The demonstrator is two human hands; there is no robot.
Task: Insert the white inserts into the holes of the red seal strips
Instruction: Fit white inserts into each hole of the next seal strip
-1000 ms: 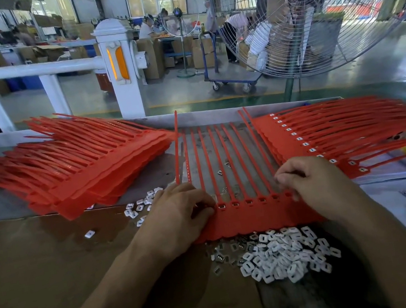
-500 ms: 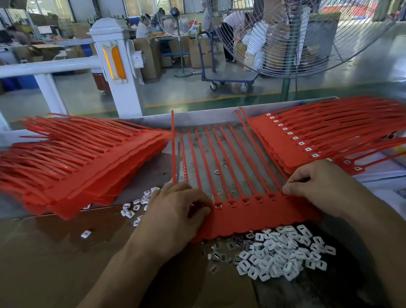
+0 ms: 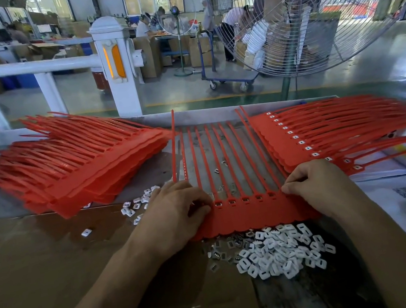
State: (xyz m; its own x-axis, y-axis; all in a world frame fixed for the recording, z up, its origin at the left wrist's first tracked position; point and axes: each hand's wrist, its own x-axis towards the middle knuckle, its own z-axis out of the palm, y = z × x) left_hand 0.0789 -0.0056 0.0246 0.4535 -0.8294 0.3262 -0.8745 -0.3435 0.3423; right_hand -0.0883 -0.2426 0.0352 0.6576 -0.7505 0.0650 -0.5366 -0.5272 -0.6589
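The red seal strip sheet [image 3: 253,213] is pinched at its ends by the left hand [image 3: 177,212] and right hand [image 3: 318,185], fingers curled; white inserts [image 3: 276,252] are heaped just below it.

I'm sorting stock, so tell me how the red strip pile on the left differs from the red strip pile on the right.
The left pile shows no white in its strips, while the right pile shows a row of white inserts seated in the holes of its top strip. The left pile's tails fan toward the far left; the right pile's tails run off to the right. Both are the same red seal strips, stacked on the table.
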